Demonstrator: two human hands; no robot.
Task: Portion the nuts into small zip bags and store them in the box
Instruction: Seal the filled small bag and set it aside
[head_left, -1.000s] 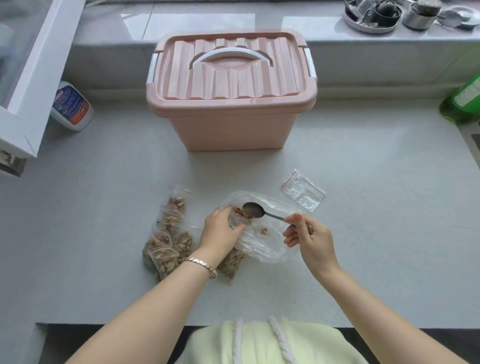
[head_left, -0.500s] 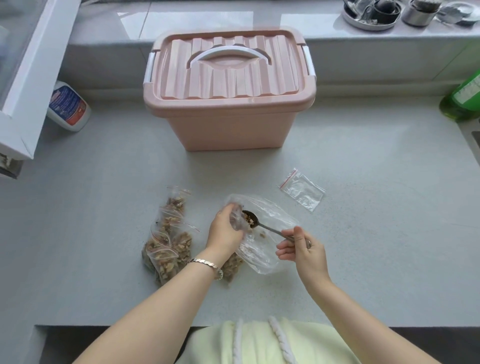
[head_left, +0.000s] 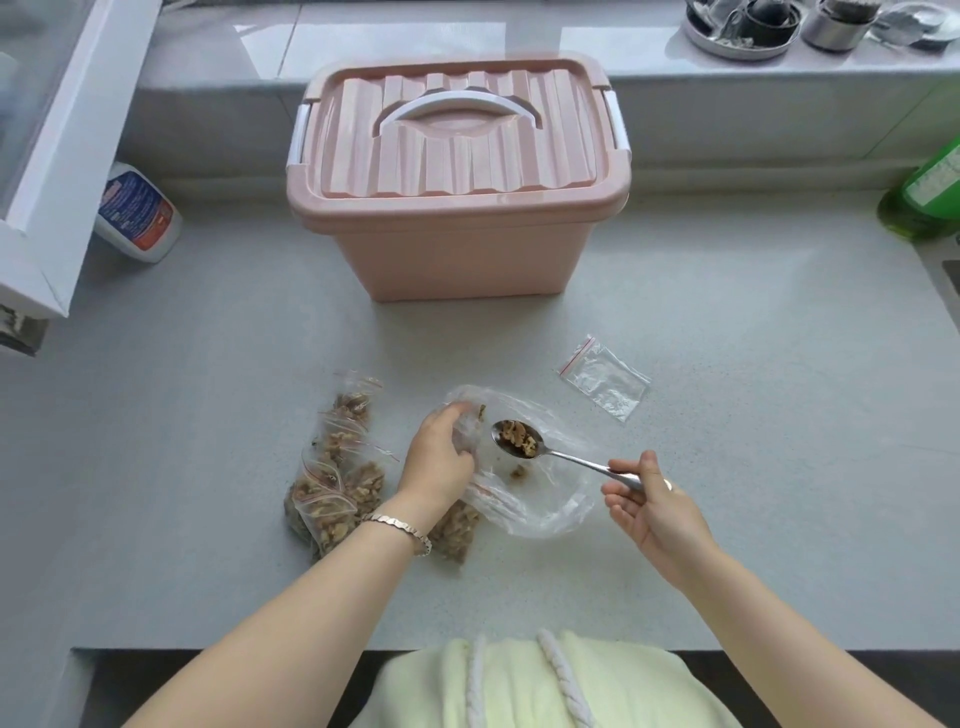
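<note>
- Left hand (head_left: 439, 457): fingers curled round crumpled clear plastic (head_left: 464, 434) at the left edge of the large clear bag (head_left: 540, 512). We cannot tell whether this plastic is that bag's own or the mouth of a small one.
- Bracelet (head_left: 397, 524): silver-coloured, on our left wrist.
- Right hand (head_left: 647, 506): thumb and fingers pinch the end of the spoon (head_left: 558, 456) handle, palm turned up.
- Spoon: metal, bowl held over the large clear bag, just right of our left fingers.
- Nuts (head_left: 519, 440): a heap of broken pieces in the spoon bowl, with a few crumbs loose in the bag beneath.
- Large clear bag: lies slack on the counter (head_left: 753, 519) between our hands.
- Filled small zip bags (head_left: 337, 467): several, red-striped and packed with nuts, piled on the counter just left of our left hand. One more lies partly under the wrist.
- Empty small zip bag (head_left: 605, 376): flat, red strip at one end, on the counter beyond our right hand.
- Pink box (head_left: 460, 249): behind the bags, lid on, white handle (head_left: 460, 106) folded flat.
- White bottle (head_left: 137, 213): far left of the counter.
- Green bottle (head_left: 930, 197): at the right edge.
- Metal dishes (head_left: 743, 26): on the ledge behind the box.
</note>
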